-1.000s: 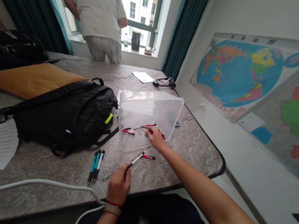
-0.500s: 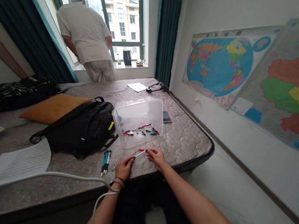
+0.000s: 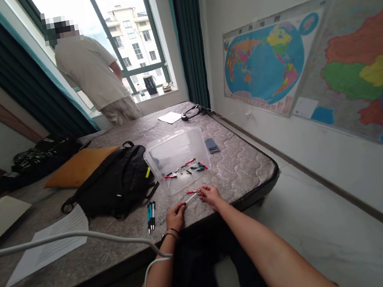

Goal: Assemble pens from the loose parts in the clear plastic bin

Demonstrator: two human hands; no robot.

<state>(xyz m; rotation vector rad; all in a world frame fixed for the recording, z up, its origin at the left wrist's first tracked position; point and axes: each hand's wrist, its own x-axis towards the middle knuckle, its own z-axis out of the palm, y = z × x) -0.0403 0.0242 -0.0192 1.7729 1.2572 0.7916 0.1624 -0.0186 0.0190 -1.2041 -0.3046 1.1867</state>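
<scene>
My left hand and my right hand meet at the near edge of the mattress, both pinched on a thin white pen held between them. A small red pen part lies just beyond the pen. Behind it a clear plastic box holds several pens and pen pieces. Three teal and black pens lie to the left of my left hand.
A black backpack sits left of the box, with an orange cushion behind it and a printed sheet nearer me. A white cable crosses the foreground. A person stands at the window. Maps hang on the right wall.
My right hand left the clear box and came back to the pen in my left hand. The camera tilted up and swung, so the scene sits lower and smaller.
</scene>
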